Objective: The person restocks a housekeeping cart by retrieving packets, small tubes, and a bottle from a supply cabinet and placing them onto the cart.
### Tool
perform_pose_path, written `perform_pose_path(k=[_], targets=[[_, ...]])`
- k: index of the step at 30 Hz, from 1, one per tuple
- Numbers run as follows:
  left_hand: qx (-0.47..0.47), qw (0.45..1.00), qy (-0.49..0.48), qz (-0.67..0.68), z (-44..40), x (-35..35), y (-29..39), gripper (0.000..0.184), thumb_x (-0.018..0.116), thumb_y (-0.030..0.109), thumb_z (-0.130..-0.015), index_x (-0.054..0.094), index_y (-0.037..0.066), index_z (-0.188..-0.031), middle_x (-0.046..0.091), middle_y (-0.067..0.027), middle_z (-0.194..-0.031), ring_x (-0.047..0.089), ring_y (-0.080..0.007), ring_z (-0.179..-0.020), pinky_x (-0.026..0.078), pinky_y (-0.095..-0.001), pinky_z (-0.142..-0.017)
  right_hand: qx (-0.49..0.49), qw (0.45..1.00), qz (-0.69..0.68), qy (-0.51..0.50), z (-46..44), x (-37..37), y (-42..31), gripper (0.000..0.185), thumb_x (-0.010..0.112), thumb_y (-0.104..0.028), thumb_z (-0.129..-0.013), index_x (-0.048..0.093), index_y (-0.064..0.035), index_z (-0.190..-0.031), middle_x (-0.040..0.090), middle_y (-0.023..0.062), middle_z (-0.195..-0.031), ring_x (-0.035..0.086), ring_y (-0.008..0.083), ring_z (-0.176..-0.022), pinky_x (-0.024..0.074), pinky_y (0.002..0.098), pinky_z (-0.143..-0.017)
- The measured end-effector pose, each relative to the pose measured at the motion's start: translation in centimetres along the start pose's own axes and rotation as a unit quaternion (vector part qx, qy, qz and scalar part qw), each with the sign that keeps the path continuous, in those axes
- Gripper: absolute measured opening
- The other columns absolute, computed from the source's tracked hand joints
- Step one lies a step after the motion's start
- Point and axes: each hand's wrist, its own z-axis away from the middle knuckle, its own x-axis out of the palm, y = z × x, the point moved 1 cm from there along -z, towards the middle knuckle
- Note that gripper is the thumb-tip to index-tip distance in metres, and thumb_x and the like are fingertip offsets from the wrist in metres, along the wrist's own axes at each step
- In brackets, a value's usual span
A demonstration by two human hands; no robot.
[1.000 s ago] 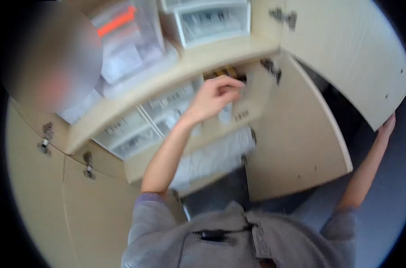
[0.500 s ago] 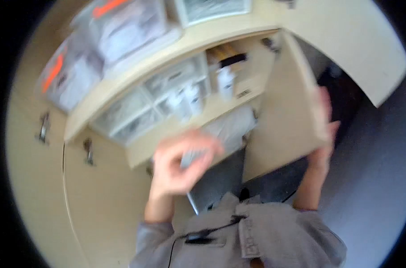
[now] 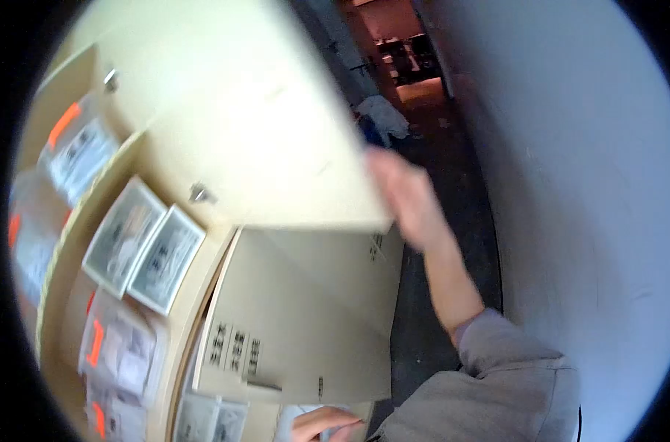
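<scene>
My right hand is raised at the free edge of a pale upper cabinet door, which stands swung open. Its fingers look stretched out along the door's outer side, slightly blurred, with the tips partly hidden by the edge. Low in the view, cut off by the frame, my left hand has its fingers extended and thumb apart, with nothing seen in it. It is just below a lower cabinet door that bears dark printed characters and a handle.
Shelves at left hold white bins and clear boxes with orange clips. More white bins show under the lower door. A pale wall rises at right, and a dark passage floor runs between it and the cabinet.
The view has turned right and up. My right hand has gone from the lower door's edge to the upper door. The lower door has swung further closed, covering most of the lower shelf.
</scene>
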Motion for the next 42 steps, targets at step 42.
perform_pose_path(k=[42], targets=[[-0.133, 0.862, 0.460, 0.165, -82.8, -16.2, -37.4, 0.037, 0.053, 0.008, -0.071, 0.050, 0.000, -0.108, 0.051, -0.0125, -0.093, 0.050, -0.0242, -0.079, 0.043, -0.0347, -0.066, 0.154, 0.985, 0.075, -0.004, -48.3, -42.6, 55.0, 0.034, 0.048, -0.029, -0.086, 0.058, 0.0008, -0.098, 0.058, 0.0057, -0.088, 0.053, 0.0141, -0.082, 0.0420, 0.0287, -0.076]])
